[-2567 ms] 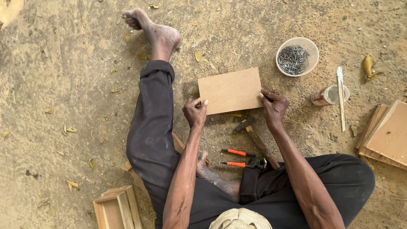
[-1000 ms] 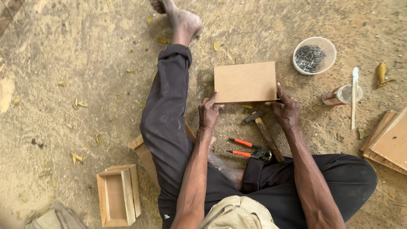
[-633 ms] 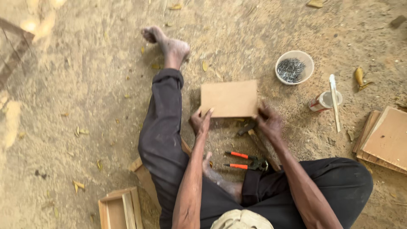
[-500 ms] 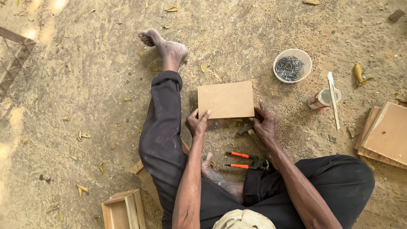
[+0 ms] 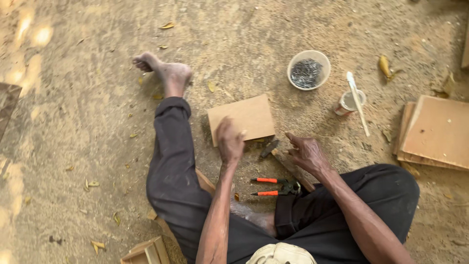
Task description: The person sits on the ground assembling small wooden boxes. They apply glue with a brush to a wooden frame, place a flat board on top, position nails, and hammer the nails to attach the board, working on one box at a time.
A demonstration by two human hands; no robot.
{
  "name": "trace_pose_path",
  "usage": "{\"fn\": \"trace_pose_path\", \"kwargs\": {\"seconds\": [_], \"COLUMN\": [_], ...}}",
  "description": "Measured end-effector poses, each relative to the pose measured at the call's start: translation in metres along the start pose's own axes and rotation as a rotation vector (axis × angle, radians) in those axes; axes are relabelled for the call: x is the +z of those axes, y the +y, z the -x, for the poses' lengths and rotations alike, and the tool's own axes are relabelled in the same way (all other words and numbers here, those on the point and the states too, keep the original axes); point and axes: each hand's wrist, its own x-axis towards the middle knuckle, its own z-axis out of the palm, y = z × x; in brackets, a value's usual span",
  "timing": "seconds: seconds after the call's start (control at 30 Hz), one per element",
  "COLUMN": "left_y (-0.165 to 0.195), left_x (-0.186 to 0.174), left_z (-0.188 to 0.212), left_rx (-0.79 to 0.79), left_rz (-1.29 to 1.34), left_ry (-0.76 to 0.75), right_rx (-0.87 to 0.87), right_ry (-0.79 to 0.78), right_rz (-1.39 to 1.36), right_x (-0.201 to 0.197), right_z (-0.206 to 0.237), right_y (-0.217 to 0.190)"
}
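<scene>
On sandy ground, brown board [image 5: 246,119] long axis left-right, left hand [image 5: 229,142] gripping its near edge; right hand [image 5: 305,152] half-spread, holding nothing.

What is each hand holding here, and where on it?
Left hand grips the wooden board at its near edge; right hand holds nothing, open above the hammer.

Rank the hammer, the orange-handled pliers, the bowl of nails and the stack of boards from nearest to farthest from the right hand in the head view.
From the right hand:
1. Hammer, just left of and under the fingers.
2. Orange-handled pliers, below and left, by the knee.
3. Bowl of nails, straight ahead on the ground.
4. Stack of boards, far out to the right.
</scene>
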Motion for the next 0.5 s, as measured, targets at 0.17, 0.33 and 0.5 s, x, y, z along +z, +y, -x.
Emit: {"fn": "trace_pose_path", "kwargs": {"seconds": [0.17, 0.33, 0.5], "left_y": [0.023, 0.031, 0.038], "left_x": [0.030, 0.006, -0.004], "left_z": [-0.020, -0.017, -0.005], "left_rx": [0.295, 0.462, 0.411], "left_rz": [-0.181, -0.168, -0.282], "left_ry": [-0.403, -0.364, -0.352], "right_rx": [0.085, 0.118, 0.110], "right_ry": [-0.070, -0.027, -0.103], "right_rz": [0.137, -0.039, 0.101], "right_x": [-0.016, -0.036, -0.042], "right_z": [0.001, -0.006, -0.004], "right_y": [-0.003, -0.014, -0.023]}}
